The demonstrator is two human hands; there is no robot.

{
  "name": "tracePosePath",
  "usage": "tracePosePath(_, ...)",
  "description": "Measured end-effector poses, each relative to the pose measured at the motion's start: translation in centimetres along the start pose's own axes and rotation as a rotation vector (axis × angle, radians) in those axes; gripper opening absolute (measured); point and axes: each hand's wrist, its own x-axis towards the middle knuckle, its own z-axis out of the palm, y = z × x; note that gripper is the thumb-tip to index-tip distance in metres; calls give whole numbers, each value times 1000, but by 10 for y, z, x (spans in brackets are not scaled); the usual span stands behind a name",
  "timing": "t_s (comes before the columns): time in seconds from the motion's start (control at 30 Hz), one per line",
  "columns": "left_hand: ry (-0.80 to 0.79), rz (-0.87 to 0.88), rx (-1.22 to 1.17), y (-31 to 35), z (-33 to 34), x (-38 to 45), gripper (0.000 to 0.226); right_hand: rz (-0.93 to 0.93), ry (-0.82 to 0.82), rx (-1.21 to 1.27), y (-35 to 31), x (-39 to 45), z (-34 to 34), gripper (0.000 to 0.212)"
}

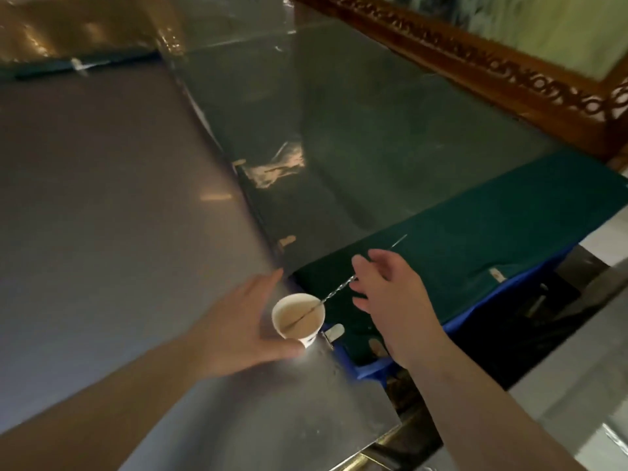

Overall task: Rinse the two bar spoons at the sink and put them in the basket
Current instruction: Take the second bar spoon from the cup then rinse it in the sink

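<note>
Surroundings: steel counter [102, 198], dark green cloth [475, 226] over blue bin [373, 368] | Left hand [234, 331]: spread, cupping white paper cup [298, 319] | Right hand [390, 297]: loosely pinching thin twisted metal bar spoon [334, 292], bowl in cup

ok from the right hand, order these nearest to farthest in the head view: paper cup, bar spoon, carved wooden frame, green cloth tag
From the right hand:
1. bar spoon, at its fingers
2. paper cup, just left
3. tag, right on the green cloth
4. carved frame, far top right

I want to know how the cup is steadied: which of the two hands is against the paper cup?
The left hand, its thumb curled along the base of the paper cup. The right hand is at the bar spoon shaft instead.
</note>
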Motion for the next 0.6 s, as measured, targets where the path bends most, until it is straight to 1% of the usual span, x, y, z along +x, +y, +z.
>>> tracePosePath(0.1,-1,-5,-29,-5,15,5,116,15,34,92,1,4,6,16)
tracePosePath(0.13,13,-2,-45,-5,18,7,108,16,47,109,1,4,7,13)
tracePosePath(0.23,39,52,-70,-5,22,13,76,50,64,209,-2,2,10,22)
tracePosePath(0.3,48,66,-103,-6,24,14,66,89,65,294,-5,-1,10,22)
tracePosePath(0.43,71,91,-126,-9,27,16,64,149,60,406,-9,-5,10,21)
tracePosePath(0.6,83,109,-148,-12,29,16,63,160,73,503,-11,-11,2,20)
